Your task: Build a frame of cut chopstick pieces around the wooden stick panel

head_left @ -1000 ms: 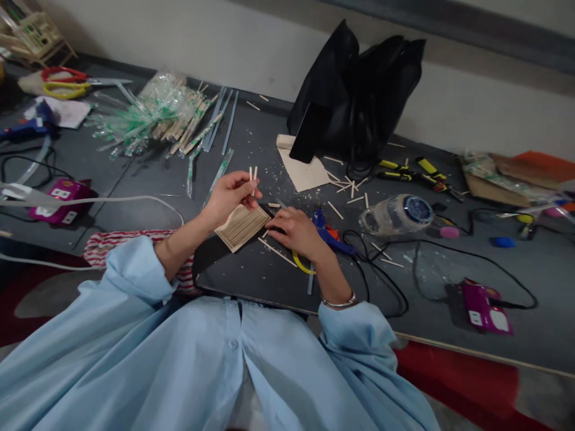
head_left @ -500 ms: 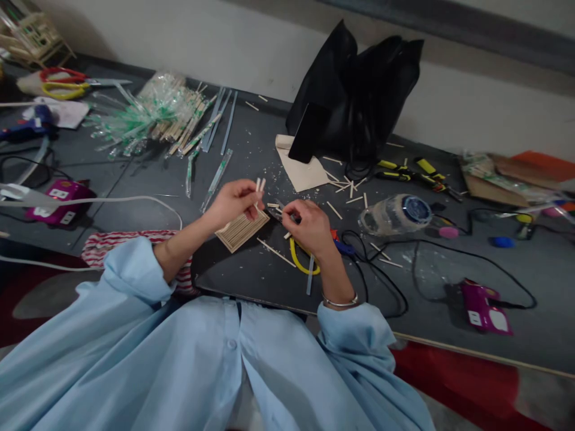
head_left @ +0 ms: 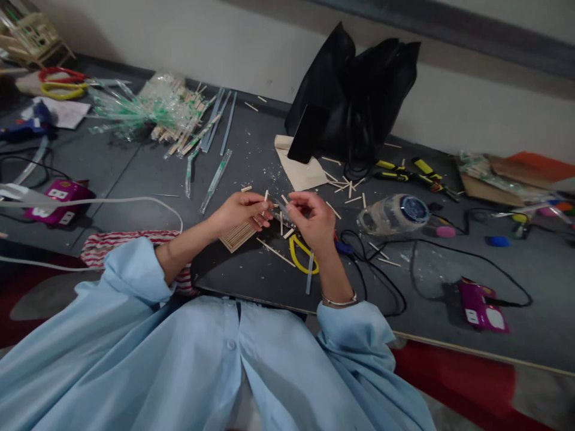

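My left hand (head_left: 245,212) is closed on a short wooden stick (head_left: 266,195), its end poking up past the thumb. Facing it, my right hand (head_left: 315,220) pinches another short stick (head_left: 284,199) between thumb and fingertips. The two hands are close together but apart. Below my left hand lies a small panel of wooden sticks (head_left: 239,237), partly covered by the fingers. A pair of scissors with a yellow handle (head_left: 293,254) lies under my right hand, partly hidden. Loose stick pieces (head_left: 288,233) lie between the hands.
Wrapped chopsticks (head_left: 179,114) are heaped at the back left. A black bag (head_left: 350,90) with a phone (head_left: 308,134) leaning on it stands at the back. To the right are a clear plastic jar (head_left: 390,214), cutters (head_left: 411,173), black cables and a purple power box (head_left: 483,305).
My left hand held two sticks side by side; now one shows there and one is in my right hand. My right hand has risen slightly, and the left has shifted a little right.
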Demonstrator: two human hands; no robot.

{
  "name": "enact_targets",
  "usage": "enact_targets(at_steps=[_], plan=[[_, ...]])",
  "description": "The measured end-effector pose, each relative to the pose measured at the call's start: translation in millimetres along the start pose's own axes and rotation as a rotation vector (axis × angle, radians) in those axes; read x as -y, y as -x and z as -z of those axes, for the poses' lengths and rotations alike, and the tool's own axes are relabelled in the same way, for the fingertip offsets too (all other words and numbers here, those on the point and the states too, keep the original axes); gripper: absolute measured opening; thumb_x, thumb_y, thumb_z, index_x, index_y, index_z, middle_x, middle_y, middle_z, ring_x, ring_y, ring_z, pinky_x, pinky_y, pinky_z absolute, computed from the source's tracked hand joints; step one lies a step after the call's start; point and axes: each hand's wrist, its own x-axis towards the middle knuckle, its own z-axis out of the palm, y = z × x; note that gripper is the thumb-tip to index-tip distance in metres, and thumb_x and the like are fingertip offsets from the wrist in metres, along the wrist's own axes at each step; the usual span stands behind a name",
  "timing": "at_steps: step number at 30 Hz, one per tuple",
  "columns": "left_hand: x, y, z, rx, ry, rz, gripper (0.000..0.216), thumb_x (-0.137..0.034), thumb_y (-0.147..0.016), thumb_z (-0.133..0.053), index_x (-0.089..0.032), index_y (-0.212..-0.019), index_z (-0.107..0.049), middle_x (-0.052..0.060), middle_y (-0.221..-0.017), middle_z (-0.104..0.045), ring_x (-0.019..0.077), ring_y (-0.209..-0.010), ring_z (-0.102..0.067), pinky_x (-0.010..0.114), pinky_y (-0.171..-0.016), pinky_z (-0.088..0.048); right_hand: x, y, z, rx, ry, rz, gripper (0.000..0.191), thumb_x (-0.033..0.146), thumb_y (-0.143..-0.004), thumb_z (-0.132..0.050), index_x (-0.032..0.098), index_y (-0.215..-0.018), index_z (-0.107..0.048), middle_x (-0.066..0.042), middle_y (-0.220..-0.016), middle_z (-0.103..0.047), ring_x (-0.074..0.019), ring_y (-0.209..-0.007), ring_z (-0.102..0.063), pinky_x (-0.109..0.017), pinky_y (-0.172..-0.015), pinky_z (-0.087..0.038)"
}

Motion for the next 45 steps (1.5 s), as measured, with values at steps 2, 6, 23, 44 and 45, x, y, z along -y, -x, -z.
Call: enact_targets(at_steps=[2, 6, 23, 44, 45], plan=[[0.0, 1.3, -0.8, -0.010, 0.071, -0.004, 0.024, -0.033, -0.086, -0.073, -0.013, -0.100, -0.073, 0.008, -0.090, -0.076, 0.0143, -0.071, -0.072, 0.024, -0.060, -0.057, 3.8, 3.6, -5.9, -0.011, -0.050, -0.006, 0.015, 0.033, -0.085, -0.064, 0.023, -0.095, -0.069, -0.002, -0.086, -0.073, -0.0157, -0.075, -0.065, -0.030, -0.072, -0.053], [2.2, 1.6, -4.6, -0.007, 0.211, -0.015, 0.028, -0.035, -0.080, -0.080, -0.014, -0.098, -0.076, 0.005, -0.086, -0.075, 0.0116, -0.069, -0.069, 0.022, -0.062, -0.057, 9.7, 12.5, -18.6, 0.009, -0.044, 0.019, 0.012, 0.034, -0.087, -0.065, 0.023, -0.089, -0.069, -0.002, -0.086, -0.072, -0.0147, -0.073, -0.063, -0.030, -0.073, -0.052], [-0.9, -1.4, -3.8, -0.132, 0.437, 0.027, 0.009, -0.015, -0.088, -0.067, -0.011, -0.086, -0.074, 0.005, -0.082, -0.076, 0.0099, -0.068, -0.069, 0.021, -0.070, -0.055, 10.3, 17.2, -25.2, -0.019, 0.109, 0.102, 0.017, 0.036, -0.091, -0.065, 0.025, -0.104, -0.068, -0.004, -0.092, -0.071, -0.0184, -0.079, -0.062, -0.032, -0.071, -0.053], [2.6, 4.1, -16.3, -0.019, 0.445, 0.064, 0.007, -0.014, -0.085, -0.073, -0.007, -0.085, -0.073, 0.010, -0.078, -0.077, 0.0127, -0.069, -0.073, 0.020, -0.071, -0.055, 3.1, 15.4, -23.8, 0.053, 0.188, 0.260, 0.044, 0.028, -0.089, -0.065, 0.027, -0.132, -0.057, -0.008, -0.122, -0.064, -0.0242, -0.111, -0.062, -0.041, -0.091, -0.057], [1.9, 4.4, -16.7, -0.021, 0.441, 0.063, 0.006, -0.014, -0.085, -0.072, -0.007, -0.084, -0.073, 0.010, -0.078, -0.077, 0.0125, -0.069, -0.073, 0.019, -0.070, -0.055, 3.1, 15.3, -24.0, 0.048, 0.186, 0.261, 0.043, 0.028, -0.089, -0.065, 0.027, -0.131, -0.058, -0.008, -0.121, -0.064, -0.0237, -0.110, -0.062, -0.041, -0.090, -0.057]])
